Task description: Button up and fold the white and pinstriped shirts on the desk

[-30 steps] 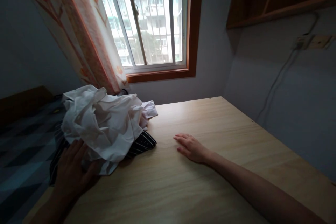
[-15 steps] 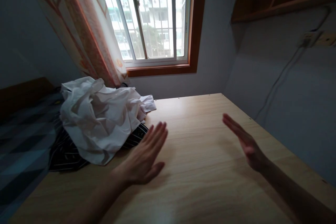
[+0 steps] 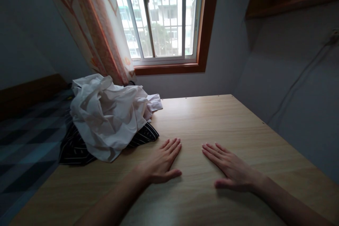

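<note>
My left hand (image 3: 165, 162) lies palm down on the light wooden tabletop (image 3: 196, 120), fingers stretched out and thumb apart. Opposite it, my right hand (image 3: 229, 167) rests flat in the same way, its fingertips pointing inward toward the left ones. Neither hand holds anything. Just beyond my left hand, a crumpled heap of white cloth (image 3: 106, 113) sits at the table's left side. Dark striped cloth (image 3: 145, 134) sticks out from under it. How the white cloth is made up is hidden in its folds.
Left of the table is a bed with a checked cover (image 3: 29, 141). A window (image 3: 164, 24) with a flowered curtain (image 3: 97, 31) is behind the table. At right, a cord (image 3: 293, 81) runs down the wall, below a wooden shelf (image 3: 288, 5).
Both hands have come down flat onto the tabletop. My right hand has turned from edge-on to palm down and come closer to the left. The view has shifted slightly.
</note>
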`<action>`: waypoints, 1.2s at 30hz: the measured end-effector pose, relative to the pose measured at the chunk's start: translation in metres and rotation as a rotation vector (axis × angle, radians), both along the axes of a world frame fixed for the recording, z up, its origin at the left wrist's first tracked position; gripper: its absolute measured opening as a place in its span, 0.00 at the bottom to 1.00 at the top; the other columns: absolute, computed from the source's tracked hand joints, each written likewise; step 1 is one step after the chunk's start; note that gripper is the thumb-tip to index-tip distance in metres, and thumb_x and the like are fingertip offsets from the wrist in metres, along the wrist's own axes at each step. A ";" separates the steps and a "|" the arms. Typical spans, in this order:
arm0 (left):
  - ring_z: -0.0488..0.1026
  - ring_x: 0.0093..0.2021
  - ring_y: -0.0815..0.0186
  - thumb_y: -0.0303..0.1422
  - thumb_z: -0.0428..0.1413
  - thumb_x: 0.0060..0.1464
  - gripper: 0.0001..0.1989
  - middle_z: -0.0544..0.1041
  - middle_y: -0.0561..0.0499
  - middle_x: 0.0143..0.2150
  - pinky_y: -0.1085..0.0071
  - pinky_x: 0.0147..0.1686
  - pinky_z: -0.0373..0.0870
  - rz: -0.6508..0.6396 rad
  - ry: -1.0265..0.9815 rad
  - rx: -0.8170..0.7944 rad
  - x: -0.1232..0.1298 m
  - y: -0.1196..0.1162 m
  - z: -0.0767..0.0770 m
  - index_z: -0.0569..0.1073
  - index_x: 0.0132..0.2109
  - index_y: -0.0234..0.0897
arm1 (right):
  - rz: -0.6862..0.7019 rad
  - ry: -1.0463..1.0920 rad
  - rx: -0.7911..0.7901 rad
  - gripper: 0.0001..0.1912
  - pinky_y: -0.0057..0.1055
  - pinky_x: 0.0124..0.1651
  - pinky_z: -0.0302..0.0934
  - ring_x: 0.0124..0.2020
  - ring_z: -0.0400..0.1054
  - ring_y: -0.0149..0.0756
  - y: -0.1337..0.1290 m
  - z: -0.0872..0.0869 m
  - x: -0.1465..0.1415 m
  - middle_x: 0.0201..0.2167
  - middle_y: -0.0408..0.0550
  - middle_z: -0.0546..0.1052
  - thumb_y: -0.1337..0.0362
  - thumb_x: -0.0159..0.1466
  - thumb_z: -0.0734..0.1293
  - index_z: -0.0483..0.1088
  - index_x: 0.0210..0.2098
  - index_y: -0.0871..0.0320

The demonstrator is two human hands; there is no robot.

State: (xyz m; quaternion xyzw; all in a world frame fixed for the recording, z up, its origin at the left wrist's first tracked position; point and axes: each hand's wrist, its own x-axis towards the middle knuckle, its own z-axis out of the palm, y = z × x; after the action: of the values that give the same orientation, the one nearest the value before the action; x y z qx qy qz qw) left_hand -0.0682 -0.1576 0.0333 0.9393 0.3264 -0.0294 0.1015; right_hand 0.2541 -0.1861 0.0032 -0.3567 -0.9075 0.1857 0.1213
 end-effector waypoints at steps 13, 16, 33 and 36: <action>0.37 0.72 0.53 0.54 0.45 0.60 0.44 0.40 0.38 0.72 0.55 0.68 0.38 0.006 -0.006 -0.019 0.001 -0.001 0.001 0.42 0.71 0.31 | 0.010 -0.104 0.053 0.49 0.50 0.70 0.35 0.70 0.42 0.50 0.002 -0.006 0.001 0.70 0.52 0.48 0.38 0.60 0.63 0.41 0.70 0.55; 0.37 0.72 0.53 0.54 0.45 0.60 0.44 0.40 0.38 0.72 0.56 0.68 0.38 0.008 0.003 -0.022 0.001 0.000 0.000 0.42 0.71 0.30 | 0.008 -0.107 0.062 0.49 0.50 0.70 0.36 0.70 0.43 0.49 0.001 -0.006 0.001 0.70 0.53 0.48 0.38 0.60 0.63 0.41 0.70 0.55; 0.38 0.72 0.52 0.54 0.46 0.60 0.43 0.43 0.38 0.72 0.55 0.68 0.39 -0.006 -0.053 -0.016 0.000 0.000 -0.003 0.45 0.71 0.29 | -0.033 -0.079 0.126 0.43 0.51 0.69 0.41 0.69 0.46 0.49 -0.001 -0.010 -0.002 0.69 0.52 0.51 0.43 0.64 0.62 0.44 0.70 0.53; 0.38 0.72 0.52 0.54 0.46 0.60 0.44 0.43 0.37 0.72 0.56 0.68 0.38 0.001 -0.039 -0.023 0.000 0.000 -0.003 0.46 0.71 0.28 | -0.041 -0.071 0.133 0.42 0.51 0.69 0.41 0.69 0.47 0.49 -0.002 -0.011 -0.002 0.69 0.52 0.52 0.43 0.64 0.62 0.44 0.70 0.53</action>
State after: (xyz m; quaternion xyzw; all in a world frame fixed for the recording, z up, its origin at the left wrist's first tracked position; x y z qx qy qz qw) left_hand -0.0678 -0.1575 0.0306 0.9384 0.3243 -0.0147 0.1185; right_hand 0.2517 -0.1876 -0.0079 -0.3729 -0.9140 0.1096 0.1162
